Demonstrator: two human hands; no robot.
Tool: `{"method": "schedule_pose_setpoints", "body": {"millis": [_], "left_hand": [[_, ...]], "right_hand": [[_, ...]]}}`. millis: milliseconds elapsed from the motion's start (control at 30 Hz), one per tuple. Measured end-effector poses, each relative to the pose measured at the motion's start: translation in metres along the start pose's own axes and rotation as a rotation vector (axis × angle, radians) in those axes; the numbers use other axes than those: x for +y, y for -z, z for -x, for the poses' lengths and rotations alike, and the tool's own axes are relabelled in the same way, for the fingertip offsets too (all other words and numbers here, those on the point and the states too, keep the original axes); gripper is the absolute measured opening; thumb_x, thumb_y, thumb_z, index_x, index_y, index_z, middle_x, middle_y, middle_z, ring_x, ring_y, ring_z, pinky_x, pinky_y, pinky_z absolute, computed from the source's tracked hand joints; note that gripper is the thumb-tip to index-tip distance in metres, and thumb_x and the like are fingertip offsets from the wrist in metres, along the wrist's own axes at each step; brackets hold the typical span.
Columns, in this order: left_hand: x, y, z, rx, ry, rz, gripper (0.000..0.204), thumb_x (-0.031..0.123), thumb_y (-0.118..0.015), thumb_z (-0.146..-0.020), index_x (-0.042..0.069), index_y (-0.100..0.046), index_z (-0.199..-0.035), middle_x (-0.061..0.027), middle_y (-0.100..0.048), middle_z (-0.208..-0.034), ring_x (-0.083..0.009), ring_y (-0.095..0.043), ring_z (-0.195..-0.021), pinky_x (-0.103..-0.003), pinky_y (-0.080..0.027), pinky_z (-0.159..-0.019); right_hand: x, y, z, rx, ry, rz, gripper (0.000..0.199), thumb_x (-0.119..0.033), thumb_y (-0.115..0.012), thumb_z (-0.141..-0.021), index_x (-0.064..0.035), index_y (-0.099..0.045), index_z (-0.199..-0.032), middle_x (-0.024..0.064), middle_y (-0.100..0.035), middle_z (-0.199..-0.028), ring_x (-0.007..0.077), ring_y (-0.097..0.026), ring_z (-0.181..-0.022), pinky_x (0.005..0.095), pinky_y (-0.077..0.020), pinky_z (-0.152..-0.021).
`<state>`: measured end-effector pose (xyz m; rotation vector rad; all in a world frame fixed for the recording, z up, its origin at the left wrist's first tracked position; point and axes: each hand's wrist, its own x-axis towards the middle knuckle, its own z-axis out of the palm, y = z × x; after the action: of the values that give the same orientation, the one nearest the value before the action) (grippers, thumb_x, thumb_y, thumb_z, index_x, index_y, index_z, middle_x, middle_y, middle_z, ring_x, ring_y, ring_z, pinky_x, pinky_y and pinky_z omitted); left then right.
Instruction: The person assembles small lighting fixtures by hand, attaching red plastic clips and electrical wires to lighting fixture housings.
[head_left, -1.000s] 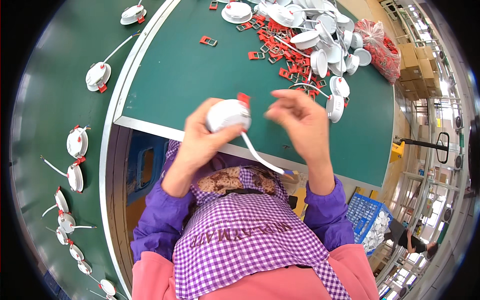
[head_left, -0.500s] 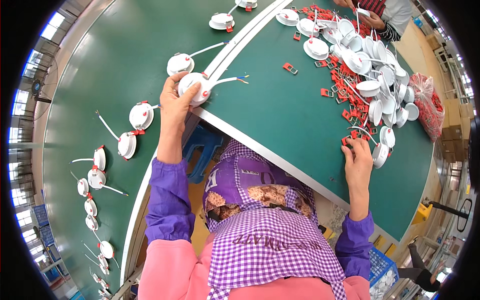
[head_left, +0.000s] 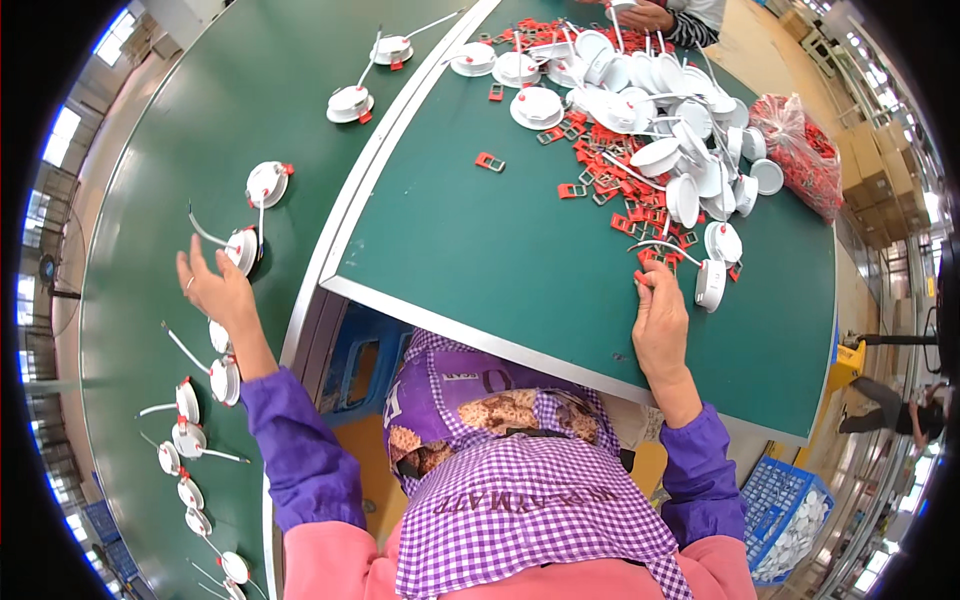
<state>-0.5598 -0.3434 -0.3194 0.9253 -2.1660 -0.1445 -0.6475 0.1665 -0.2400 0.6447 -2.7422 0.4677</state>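
My left hand [head_left: 222, 295] is over the green belt at the left with its fingers apart and nothing in them. Just beyond its fingertips lies a round white downlight [head_left: 241, 248] with a cable; whether they touch I cannot tell. On the green table at the right, my right hand [head_left: 662, 325] pinches a small red clip [head_left: 642, 279] between thumb and fingers. Close by stands a white downlight [head_left: 710, 285] on its edge, its cable reaching toward that hand. Beyond is a heap of red clips with metal frames [head_left: 605, 178] and a pile of white downlights [head_left: 690, 150].
More downlights [head_left: 350, 104] with cables lie along the belt [head_left: 150, 250]. A white metal edge [head_left: 400, 110] separates belt and table. A plastic bag of red clips [head_left: 800, 155] rests at the right. Across the table are another person's hands [head_left: 645, 16]. A blue crate [head_left: 785, 515] stands below right.
My left hand has let go of the downlight it held and moved left over the belt. My right hand now pinches a red clip. The whole view has shifted.
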Motion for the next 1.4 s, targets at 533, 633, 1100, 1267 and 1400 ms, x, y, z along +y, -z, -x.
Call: {"method": "schedule_pose_setpoints", "body": {"millis": [533,633,1100,1267,1400], "left_hand": [[0.370,-0.136,0.034,-0.637,-0.027,0.586,0.042,0.036,-0.067,-0.079,0.002,-0.068,-0.104,-0.0241,-0.054,-0.117,-0.0400,-0.046,-0.112,-0.047,-0.044,-0.091],[0.363,-0.159,0.034,-0.555,0.011,0.719,0.029,0.030,-0.067,-0.081,0.007,-0.070,-0.099,-0.0231,-0.059,-0.110,-0.0370,-0.053,-0.104,-0.045,-0.045,-0.088],[0.290,0.038,0.106,-1.375,0.903,1.802,0.048,0.001,-0.067,-0.085,-0.003,-0.045,-0.128,-0.0094,-0.062,-0.112,-0.0159,-0.062,-0.101,-0.027,-0.050,-0.088],[0.276,0.054,0.128,-1.407,0.837,1.703,0.036,0.001,-0.064,-0.087,-0.003,-0.047,-0.119,-0.0113,-0.063,-0.109,-0.0174,-0.065,-0.096,-0.029,-0.055,-0.084],[0.271,0.058,0.128,-1.370,0.697,1.689,0.034,-0.003,-0.064,-0.085,-0.003,-0.049,-0.115,-0.0102,-0.061,-0.108,-0.0141,-0.062,-0.097,-0.026,-0.054,-0.083]], "right_hand": [[-0.013,-0.010,0.001,0.187,0.002,-0.246,0.014,0.001,-0.063,-0.085,0.0001,-0.054,-0.096,0.0145,-0.061,-0.088,0.0302,-0.061,-0.075,0.0359,-0.0495,-0.065],[-0.014,-0.010,0.000,0.189,0.014,-0.248,0.014,0.000,-0.064,-0.084,-0.0001,-0.055,-0.095,0.0138,-0.061,-0.086,0.0294,-0.061,-0.074,0.0350,-0.0494,-0.062],[-0.036,-0.009,-0.020,0.176,-0.427,-0.885,0.010,-0.004,-0.062,-0.090,0.0036,-0.061,-0.096,0.0060,-0.063,-0.080,0.0109,-0.063,-0.064,0.0225,-0.0470,-0.056],[-0.048,0.001,-0.039,0.046,-0.336,-0.726,0.010,-0.003,-0.066,-0.086,0.0028,-0.065,-0.093,0.0081,-0.064,-0.081,0.0123,-0.063,-0.062,0.0240,-0.0474,-0.056],[-0.055,0.009,-0.039,0.032,-0.117,-0.516,0.012,-0.002,-0.067,-0.083,0.0017,-0.065,-0.095,0.0097,-0.064,-0.081,0.0166,-0.063,-0.065,0.0266,-0.0473,-0.057]]}}
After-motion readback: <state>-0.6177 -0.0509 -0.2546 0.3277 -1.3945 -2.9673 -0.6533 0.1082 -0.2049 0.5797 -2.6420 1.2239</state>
